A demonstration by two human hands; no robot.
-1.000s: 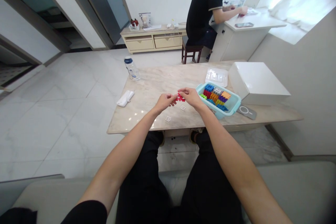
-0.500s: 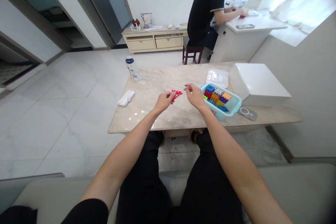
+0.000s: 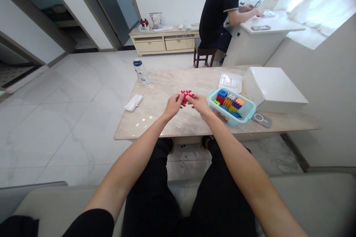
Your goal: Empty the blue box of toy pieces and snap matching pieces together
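Above the middle of the marble-topped table, red interlocking building pieces with notched edges are joined together. My left hand grips them from the left, its fingers closed. From the other side my right hand pinches the same red pieces, so both hands meet around them. Fingers cover part of the red pieces. Two small white frame pieces lie on the tabletop below my hands: one white frame nearer me, another white frame by my right wrist.
Right of my hands stands a light blue bin of colourful building pieces. Around it are a clear lid, a white box and a grey phone-like device. A water bottle and tissue pack stand left. A person sits beyond.
My right hand has moved left from beside the bin and closed on the red pieces. My left hand still holds them, turned to show more of their upper side.
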